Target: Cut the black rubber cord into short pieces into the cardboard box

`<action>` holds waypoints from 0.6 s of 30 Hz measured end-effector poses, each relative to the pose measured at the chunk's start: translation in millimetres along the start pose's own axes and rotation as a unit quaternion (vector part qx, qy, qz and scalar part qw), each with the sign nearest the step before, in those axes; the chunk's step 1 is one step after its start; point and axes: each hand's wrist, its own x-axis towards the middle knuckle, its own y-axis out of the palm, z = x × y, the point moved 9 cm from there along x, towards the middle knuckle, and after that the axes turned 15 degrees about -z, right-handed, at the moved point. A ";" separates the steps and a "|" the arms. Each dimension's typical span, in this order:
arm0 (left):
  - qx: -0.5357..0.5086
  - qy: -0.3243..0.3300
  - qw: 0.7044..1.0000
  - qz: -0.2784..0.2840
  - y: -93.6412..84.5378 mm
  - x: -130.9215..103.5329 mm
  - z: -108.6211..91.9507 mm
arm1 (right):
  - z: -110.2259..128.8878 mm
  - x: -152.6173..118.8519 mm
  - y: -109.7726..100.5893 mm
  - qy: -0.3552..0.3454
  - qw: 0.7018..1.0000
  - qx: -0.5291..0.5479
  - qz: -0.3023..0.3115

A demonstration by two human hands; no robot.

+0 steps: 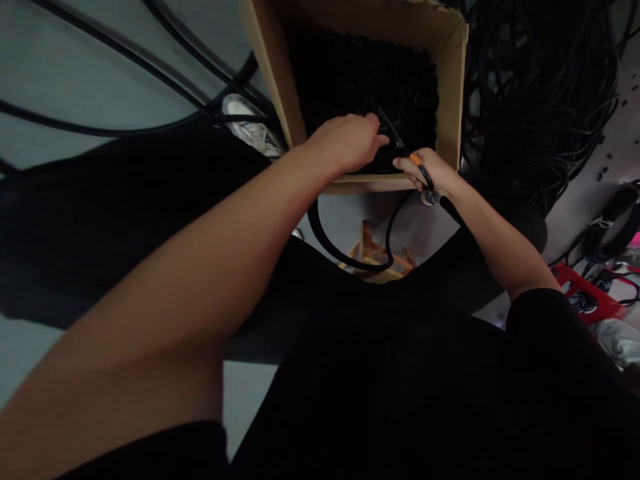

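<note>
My right hand (425, 170) grips a pair of scissors (415, 160) with orange and black handles at the near right edge of a cardboard box (453, 100). The dark blades point up and left over the box. Just left of the blades, my left hand (350, 140) hangs over the box with fingers curled and thumb sticking out. Whatever its fingers hold is hidden against the dark contents. Many short black pieces (360, 73) fill the box. A black cable (350, 260) loops below the box and rises towards my right hand; where it ends is unclear.
Thick black cables (135, 63) stretch across the floor at the left, by a shoe (250, 123). A large heap of black cable (540, 100) lies right of the box. Between my legs stands a small wooden stool (370, 253). A red crate (590, 293) is at the far right.
</note>
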 end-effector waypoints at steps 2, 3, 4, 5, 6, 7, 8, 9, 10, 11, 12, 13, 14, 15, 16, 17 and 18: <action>0.024 0.002 1.000 0.006 1.5 0.0 2.0 | 2.9 -2.0 -4.1 -0.022 0.999 -0.025 -0.016; 0.030 0.004 0.999 0.009 2.1 -0.3 2.7 | 4.1 -2.6 -6.0 -0.032 0.998 -0.038 -0.023; 0.032 0.007 0.999 0.011 2.4 -0.7 2.9 | 4.7 -2.9 -7.2 -0.039 0.998 -0.049 -0.026; 0.032 0.011 0.999 0.013 2.4 -1.4 2.8 | 4.9 -2.8 -8.5 -0.046 0.997 -0.059 -0.029; 0.033 0.015 0.999 0.015 2.4 -2.2 2.5 | 4.9 -2.4 -9.7 -0.052 0.996 -0.070 -0.032; 0.037 0.019 0.999 0.016 2.1 -2.9 2.2 | 4.7 -1.9 -10.9 -0.057 0.994 -0.082 -0.035; 0.046 0.022 0.999 0.016 1.6 -3.6 1.8 | 4.2 -1.2 -12.3 -0.061 0.993 -0.096 -0.037; 0.058 0.024 0.998 0.018 1.5 -4.1 1.7 | 3.6 -0.7 -13.4 -0.063 0.992 -0.107 -0.039; 0.069 0.025 0.997 0.020 1.5 -4.4 1.5 | 3.4 -0.4 -14.5 -0.063 0.991 -0.114 -0.040; 0.071 0.024 0.997 0.019 1.1 -4.3 0.9 | 3.6 -0.4 -15.5 -0.063 0.991 -0.114 -0.040; 0.063 0.022 0.998 0.016 0.3 -3.7 0.1 | 4.1 -0.7 -16.7 -0.063 0.991 -0.107 -0.042; 0.048 0.018 0.999 0.011 -1.1 -2.9 -0.8 | 4.9 -1.2 -18.1 -0.061 0.992 -0.098 -0.044; 0.033 0.013 0.999 0.006 -2.7 -2.0 -1.6 | 5.9 -1.9 -19.6 -0.059 0.993 -0.087 -0.045; 0.023 0.009 1.000 0.003 -4.6 -1.2 -2.1 | 6.5 -2.6 -21.4 -0.056 0.994 -0.079 -0.048; 0.020 0.010 1.000 0.000 -6.7 -0.7 -3.2 | 6.8 -3.4 -23.6 -0.051 0.995 -0.075 -0.051; 0.023 0.015 1.000 0.000 -8.6 -0.4 -4.5 | 6.8 -4.1 -25.8 -0.047 0.995 -0.072 -0.053; 0.031 0.022 0.999 0.002 -10.1 -0.5 -6.0 | 6.8 -4.6 -27.8 -0.044 0.995 -0.070 -0.053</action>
